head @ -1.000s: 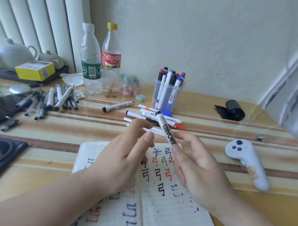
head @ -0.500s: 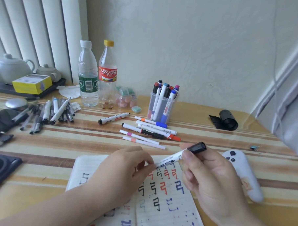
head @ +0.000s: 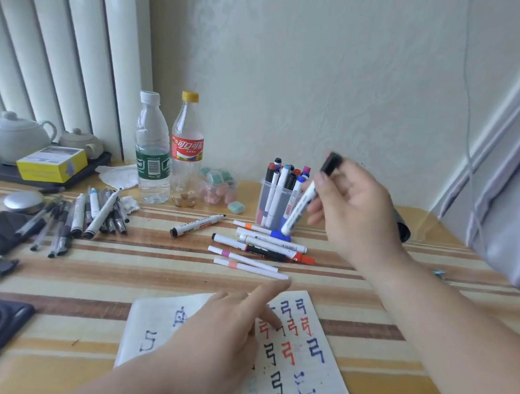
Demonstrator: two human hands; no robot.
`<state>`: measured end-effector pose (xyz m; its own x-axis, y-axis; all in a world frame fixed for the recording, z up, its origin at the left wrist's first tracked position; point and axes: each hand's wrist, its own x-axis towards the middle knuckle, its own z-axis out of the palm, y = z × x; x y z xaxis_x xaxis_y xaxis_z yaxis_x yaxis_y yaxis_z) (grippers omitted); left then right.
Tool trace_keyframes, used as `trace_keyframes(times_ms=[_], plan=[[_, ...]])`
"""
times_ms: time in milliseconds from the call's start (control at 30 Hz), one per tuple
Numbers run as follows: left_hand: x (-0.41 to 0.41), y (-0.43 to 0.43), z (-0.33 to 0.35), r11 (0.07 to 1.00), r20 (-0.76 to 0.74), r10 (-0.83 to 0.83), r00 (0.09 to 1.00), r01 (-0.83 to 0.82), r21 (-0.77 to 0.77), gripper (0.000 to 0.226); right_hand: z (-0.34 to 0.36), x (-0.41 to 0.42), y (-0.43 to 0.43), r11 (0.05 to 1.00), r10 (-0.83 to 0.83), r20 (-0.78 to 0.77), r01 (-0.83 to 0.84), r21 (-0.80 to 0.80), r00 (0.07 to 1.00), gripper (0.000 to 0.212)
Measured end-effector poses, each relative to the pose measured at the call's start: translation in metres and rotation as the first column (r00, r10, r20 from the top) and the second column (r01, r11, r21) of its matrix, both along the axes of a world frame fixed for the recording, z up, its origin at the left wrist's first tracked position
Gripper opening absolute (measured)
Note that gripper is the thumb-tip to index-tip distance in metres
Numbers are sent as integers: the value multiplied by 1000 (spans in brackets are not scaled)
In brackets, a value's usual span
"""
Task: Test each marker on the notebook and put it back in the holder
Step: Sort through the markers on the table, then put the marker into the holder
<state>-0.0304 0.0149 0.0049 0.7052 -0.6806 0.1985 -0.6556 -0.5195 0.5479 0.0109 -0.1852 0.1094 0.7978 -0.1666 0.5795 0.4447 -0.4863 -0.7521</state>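
Note:
My right hand (head: 353, 212) grips a white marker with a black cap (head: 301, 203), tilted, cap end up, right beside the clear holder (head: 278, 202) that stands full of several markers. My left hand (head: 226, 332) rests on the open notebook (head: 303, 347) with fingers stretched out and nothing in it. The notebook page shows red, black and blue test marks. Several loose markers (head: 259, 247) lie on the table between the notebook and the holder, and one black-tipped marker (head: 196, 225) lies left of them.
Two plastic bottles (head: 165, 151) stand behind the markers, next to a small jar of erasers (head: 217, 186). A pile of pens (head: 82, 216) lies at the left, with a teapot (head: 15, 137) and yellow box (head: 51, 164) behind. A black roll (head: 403, 230) peeks past my right wrist.
My right hand has carried the capped marker up and away from the notebook to the holder. My left hand let go of it and lowered onto the notebook.

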Motion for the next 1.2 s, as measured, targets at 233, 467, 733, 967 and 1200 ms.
trace_keyframes(times_ms=[233, 467, 733, 967, 1200], plan=[[6, 0, 0, 997, -108, -14, 994, 6, -73, 90, 51, 99, -6, 996, -92, 196, 93, 7, 976, 45], [10, -1, 2, 995, -136, -1, 991, -12, -100, 87, 45, 148, -15, 961, -112, 121, 139, -241, 986, 40], [11, -1, 1, 994, -133, -3, 991, -11, -105, 90, 49, 153, -10, 928, -46, 122, 87, -361, 992, 41], [11, -1, 0, 996, -99, 3, 995, -11, -87, 85, 33, 160, -8, 901, -155, -10, 137, -411, 988, 41], [11, -1, -1, 996, -96, 16, 995, -24, -80, 82, -6, 150, -10, 898, -83, -85, 38, -438, 993, 39]])
